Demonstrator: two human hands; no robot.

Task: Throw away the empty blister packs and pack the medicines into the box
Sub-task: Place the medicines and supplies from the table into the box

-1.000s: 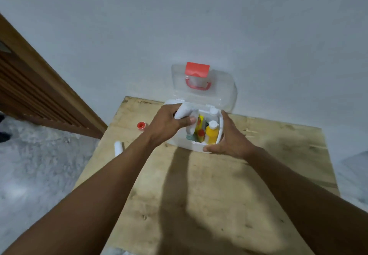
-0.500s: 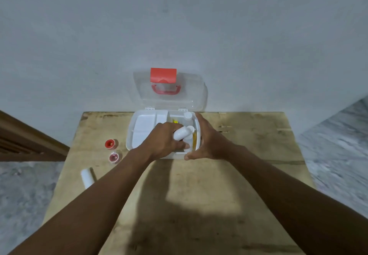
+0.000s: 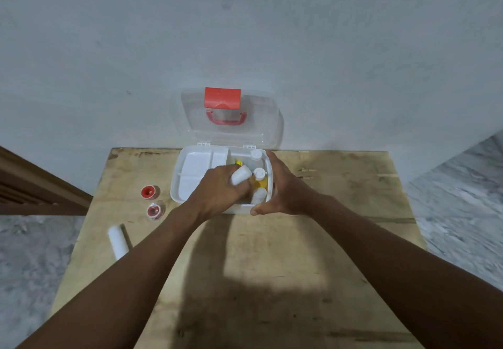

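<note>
A white medicine box [image 3: 187, 174] stands open at the back of the wooden table, its clear lid [image 3: 261, 128] with a red latch leaning on the wall. My left hand [image 3: 217, 190] is closed around a white bottle [image 3: 241, 175] held tilted over the box's right compartment. That compartment holds a yellow bottle [image 3: 260, 182] with a white cap and other white bottles. My right hand [image 3: 283, 190] grips the box's right wall and front corner. The box's left tray section shows bare.
Left of the box on the table [image 3: 272, 267] lie a small red round container [image 3: 148, 192], a small clear jar with red contents [image 3: 155, 210], and a white roll [image 3: 117, 241] near the left edge. A wooden door frame stands at far left.
The view has swung so the box sits square ahead. My left hand has brought the white bottle from the box's left part over the right compartment and lower among the bottles. My right hand stays on the box.
</note>
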